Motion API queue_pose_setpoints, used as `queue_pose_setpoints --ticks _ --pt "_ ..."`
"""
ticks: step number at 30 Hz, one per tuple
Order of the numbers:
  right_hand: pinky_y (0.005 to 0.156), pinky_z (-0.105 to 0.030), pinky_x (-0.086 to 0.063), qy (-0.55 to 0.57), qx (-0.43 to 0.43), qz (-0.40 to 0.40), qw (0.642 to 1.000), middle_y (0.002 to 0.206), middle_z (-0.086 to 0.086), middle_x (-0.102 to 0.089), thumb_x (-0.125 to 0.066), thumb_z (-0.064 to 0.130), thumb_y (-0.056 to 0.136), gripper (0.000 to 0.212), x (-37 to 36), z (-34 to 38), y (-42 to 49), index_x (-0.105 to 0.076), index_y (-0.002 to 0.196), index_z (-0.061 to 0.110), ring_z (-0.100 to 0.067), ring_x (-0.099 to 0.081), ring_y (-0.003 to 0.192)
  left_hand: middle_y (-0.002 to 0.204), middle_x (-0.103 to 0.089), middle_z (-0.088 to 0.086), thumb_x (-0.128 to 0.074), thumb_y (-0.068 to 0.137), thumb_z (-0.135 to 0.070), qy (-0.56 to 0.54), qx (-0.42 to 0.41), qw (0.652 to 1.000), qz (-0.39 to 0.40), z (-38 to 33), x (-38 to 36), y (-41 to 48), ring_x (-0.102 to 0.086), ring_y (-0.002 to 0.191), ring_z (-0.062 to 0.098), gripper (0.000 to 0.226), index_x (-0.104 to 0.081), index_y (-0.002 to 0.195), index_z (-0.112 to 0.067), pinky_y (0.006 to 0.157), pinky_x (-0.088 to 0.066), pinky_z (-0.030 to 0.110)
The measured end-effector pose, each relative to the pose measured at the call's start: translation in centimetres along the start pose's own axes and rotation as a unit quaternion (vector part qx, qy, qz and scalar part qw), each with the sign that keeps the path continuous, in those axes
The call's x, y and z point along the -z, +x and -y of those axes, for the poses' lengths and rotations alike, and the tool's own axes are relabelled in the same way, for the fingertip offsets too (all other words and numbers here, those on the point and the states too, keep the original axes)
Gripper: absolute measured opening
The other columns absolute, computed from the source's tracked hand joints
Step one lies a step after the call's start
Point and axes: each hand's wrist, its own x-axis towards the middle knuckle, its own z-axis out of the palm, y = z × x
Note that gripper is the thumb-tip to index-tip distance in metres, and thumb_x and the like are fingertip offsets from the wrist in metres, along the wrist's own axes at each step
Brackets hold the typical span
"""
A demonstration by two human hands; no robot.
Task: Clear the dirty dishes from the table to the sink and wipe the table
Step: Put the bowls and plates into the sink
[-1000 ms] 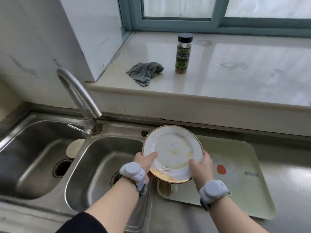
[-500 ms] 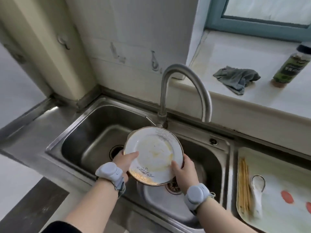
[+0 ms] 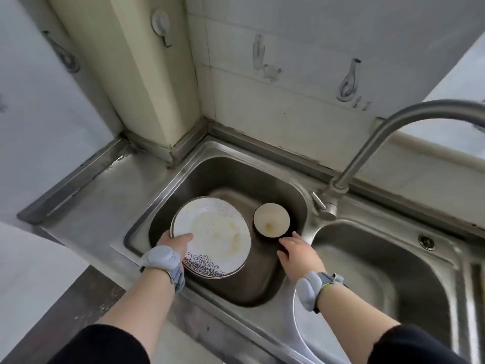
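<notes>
The left hand (image 3: 174, 244) grips the left rim of a dirty plate (image 3: 217, 232), thumb laid over the top face and the fingers hidden underneath. A grey band (image 3: 161, 258) is strapped around that wrist, and the black sleeve (image 3: 105, 342) is pushed up the forearm. The plate is white with a dark scroll pattern along its near edge and yellowish smears across the middle. It sits low inside the left basin (image 3: 236, 174) of the sink, tilted slightly towards the person; whether its underside touches the basin floor cannot be told.

The right hand (image 3: 299, 254) holds nothing. Its fingers are loosely spread and nearly straight, pointing away from the person, and it hovers over the right part of the same basin, clear of the plate. A matching grey band (image 3: 308, 290) is on this wrist.

Just beyond the right fingertips (image 3: 284, 241) a small bowl (image 3: 271, 223) stands upright on the basin floor, pale inside with a yellow stain at the bottom and a dark rim. It is beside the plate's right edge, near it but apart.

To the right, past the divider, lies the second basin (image 3: 380, 271), with a round overflow fitting (image 3: 425, 241) on its far wall. The steel faucet (image 3: 378, 145) rises from the ledge between the basins and arches off to the right. The steel bench (image 3: 99, 206) runs along the left of the sink to a cream corner pillar (image 3: 147, 82). Hooks (image 3: 160, 26) hang on the pillar and on the tiled wall (image 3: 301, 48) behind.
</notes>
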Motion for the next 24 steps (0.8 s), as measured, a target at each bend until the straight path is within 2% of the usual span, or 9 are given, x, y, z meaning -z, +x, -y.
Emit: queue_pose_setpoints --ticks 3,6,10,12,14,17,20,24 --pt "0.119 -0.030 -0.011 -0.094 0.022 0.031 0.995 0.147 0.009 -0.041 -0.040 0.036 0.096 0.045 -1.3 -0.7 2.1 -0.044 0.140 0.023 -0.012 -0.016 0.146 0.123 -0.059 0.023 -0.065 0.084 -0.019 0.061 0.017 0.998 0.025 -0.2 -0.3 3.4 -0.056 0.111 0.041 0.054 -0.046 0.131 0.000 0.098 -0.045 0.046" --pt "0.118 -0.032 -0.004 -0.144 0.040 0.026 0.988 0.138 0.011 -0.051 -0.039 0.040 0.095 0.040 -2.4 -1.7 2.1 -0.056 0.128 0.026 -0.012 -0.019 0.145 0.127 -0.057 0.022 -0.065 0.085 -0.014 0.100 0.017 0.993 0.058 -0.3 -1.1 5.4 -0.056 0.114 0.039 0.055 -0.044 0.133 0.000 0.096 -0.044 0.037" --pt "0.110 -0.030 -0.011 -0.120 0.010 -0.070 0.990 0.109 0.013 -0.070 -0.052 0.036 0.089 0.025 -3.7 -1.2 2.3 -0.073 0.099 0.026 -0.017 -0.045 0.132 0.133 -0.054 0.020 -0.066 0.085 -0.019 0.195 0.042 0.974 0.105 -0.7 -3.5 8.4 -0.053 0.120 0.038 0.064 -0.037 0.140 -0.003 0.102 -0.043 0.037" --pt "0.106 -0.031 -0.018 -0.118 -0.001 -0.128 0.985 0.091 0.011 -0.073 -0.064 0.030 0.083 0.012 -3.8 -0.6 2.1 -0.075 0.083 0.025 -0.021 -0.058 0.118 0.137 -0.051 0.019 -0.067 0.084 -0.023 0.228 0.038 0.967 0.111 -0.8 -4.5 9.1 -0.050 0.124 0.036 0.067 -0.036 0.141 -0.003 0.099 -0.041 0.031" --pt "0.104 -0.034 -0.024 -0.116 -0.001 -0.156 0.981 0.080 0.009 -0.073 -0.071 0.022 0.078 0.007 -4.1 -0.6 2.6 -0.073 0.072 0.023 -0.022 -0.064 0.109 0.138 -0.049 0.019 -0.066 0.084 -0.029 0.266 0.038 0.955 0.125 -1.1 -5.9 10.4 -0.049 0.125 0.034 0.069 -0.036 0.141 -0.003 0.099 -0.038 0.027" --pt "0.104 -0.036 -0.027 -0.124 0.004 -0.157 0.980 0.079 0.008 -0.072 -0.068 0.019 0.080 0.009 -4.3 -0.8 2.7 -0.073 0.072 0.022 -0.024 -0.065 0.108 0.143 -0.043 0.017 -0.057 0.088 -0.043 0.358 0.060 0.922 0.131 -1.7 -7.1 11.5 -0.045 0.129 0.033 0.077 -0.024 0.146 -0.006 0.110 -0.033 0.034" --pt "0.105 -0.038 -0.027 -0.129 0.012 -0.161 0.978 0.082 0.008 -0.072 -0.058 0.023 0.081 0.016 -4.1 -0.7 2.6 -0.073 0.076 0.022 -0.024 -0.064 0.109 0.148 -0.035 0.018 -0.058 0.090 -0.036 0.361 0.066 0.916 0.164 -1.6 -7.8 12.3 -0.038 0.134 0.033 0.078 -0.016 0.148 -0.004 0.112 -0.029 0.035" --pt "0.105 -0.038 -0.027 -0.135 0.008 -0.154 0.979 0.084 0.010 -0.073 -0.056 0.024 0.081 0.018 -4.1 -0.6 2.6 -0.074 0.078 0.022 -0.025 -0.064 0.109 0.147 -0.038 0.018 -0.060 0.090 -0.029 0.350 0.082 0.913 0.191 -0.9 -8.4 13.5 -0.041 0.132 0.034 0.075 -0.020 0.146 -0.001 0.108 -0.031 0.035"
